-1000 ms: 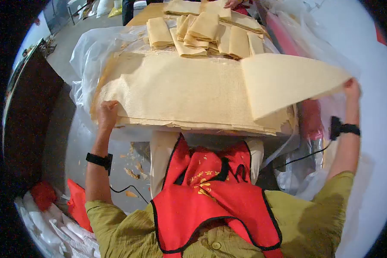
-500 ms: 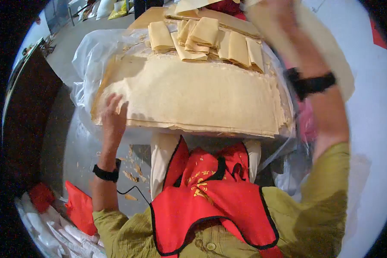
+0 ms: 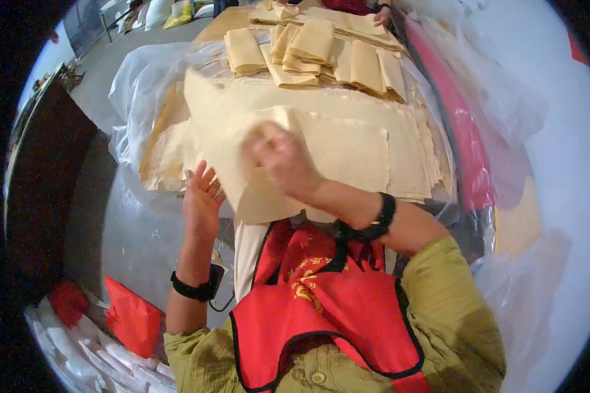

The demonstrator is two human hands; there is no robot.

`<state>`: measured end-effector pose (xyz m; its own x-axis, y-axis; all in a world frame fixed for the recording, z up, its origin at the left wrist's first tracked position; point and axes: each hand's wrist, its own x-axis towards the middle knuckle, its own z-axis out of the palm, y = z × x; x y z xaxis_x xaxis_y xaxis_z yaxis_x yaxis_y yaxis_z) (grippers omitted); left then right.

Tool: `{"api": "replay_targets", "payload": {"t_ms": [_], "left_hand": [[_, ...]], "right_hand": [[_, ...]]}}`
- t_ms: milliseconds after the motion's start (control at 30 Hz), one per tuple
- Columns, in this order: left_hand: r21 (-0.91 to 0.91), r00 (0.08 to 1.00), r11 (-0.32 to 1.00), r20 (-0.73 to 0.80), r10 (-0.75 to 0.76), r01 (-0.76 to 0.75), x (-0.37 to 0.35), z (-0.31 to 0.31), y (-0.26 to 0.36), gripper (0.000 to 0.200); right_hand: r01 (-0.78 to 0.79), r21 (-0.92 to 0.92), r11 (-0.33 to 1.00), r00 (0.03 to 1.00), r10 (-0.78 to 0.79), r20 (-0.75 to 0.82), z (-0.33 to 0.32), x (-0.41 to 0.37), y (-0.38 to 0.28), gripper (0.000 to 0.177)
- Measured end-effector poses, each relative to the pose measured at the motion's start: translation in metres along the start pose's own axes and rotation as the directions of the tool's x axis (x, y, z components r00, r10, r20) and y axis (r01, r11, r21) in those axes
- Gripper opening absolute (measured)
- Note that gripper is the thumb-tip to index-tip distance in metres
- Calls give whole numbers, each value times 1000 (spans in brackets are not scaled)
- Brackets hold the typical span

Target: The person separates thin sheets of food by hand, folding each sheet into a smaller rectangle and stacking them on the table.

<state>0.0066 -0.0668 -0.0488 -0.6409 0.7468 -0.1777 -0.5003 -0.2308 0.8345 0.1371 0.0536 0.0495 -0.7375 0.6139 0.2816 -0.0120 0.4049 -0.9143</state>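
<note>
A thin tan sheet [image 3: 216, 124], resembling a tofu sheet, lies partly folded over a stack of similar sheets [image 3: 406, 157]. Its left part is lifted at a slant and its near corner hangs past the stack's front edge. My right hand [image 3: 282, 160], blurred by motion, is curled over the middle of this sheet and looks closed on it. To the left, my left hand [image 3: 203, 203] is open with fingers apart, beside the sheet's left edge, and holds nothing. Behind the stack sit several folded sheets [image 3: 311, 42].
Clear plastic [image 3: 137, 85] drapes the table's left side. Pink plastic [image 3: 462, 137] runs along the right. Across the table, another person's hand [image 3: 381, 16] is at more sheets [image 3: 347, 25]. White sacks [image 3: 92, 347] and a red bag [image 3: 132, 314] lie at lower left.
My right hand has swept from the upper right to the middle of the stack, bringing the sheet over it. My left hand has shifted right and slightly nearer me.
</note>
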Motion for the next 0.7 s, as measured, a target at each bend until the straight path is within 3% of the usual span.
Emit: {"api": "replay_targets", "payload": {"t_ms": [67,167,300,500,633,667,700], "left_hand": [[134,998,991,-64,2,7,-16,23,7,57],[355,999,934,-36,-28,39,-30,33,-3,56],[292,918,888,66,-390,356,-26,45,-5,50],[503,967,849,93,-239,162,-19,75,1,44],[488,981,866,93,-173,106,-5,62,13,45],[550,997,834,74,-17,-26,-7,68,12,52],[706,965,660,220,141,-257,-12,72,11,58]], "right_hand": [[-178,158,971,975,197,-108,-37,-17,12,18],[-192,485,853,899,351,-261,-88,-51,23,16],[-305,691,656,804,566,-183,-122,-74,50,20],[-264,783,563,896,443,-16,-102,-89,45,23],[-328,744,582,887,461,30,-94,-87,54,23],[-330,736,591,889,456,33,-92,-83,57,23],[-333,727,600,891,453,34,-91,-79,57,24]]}}
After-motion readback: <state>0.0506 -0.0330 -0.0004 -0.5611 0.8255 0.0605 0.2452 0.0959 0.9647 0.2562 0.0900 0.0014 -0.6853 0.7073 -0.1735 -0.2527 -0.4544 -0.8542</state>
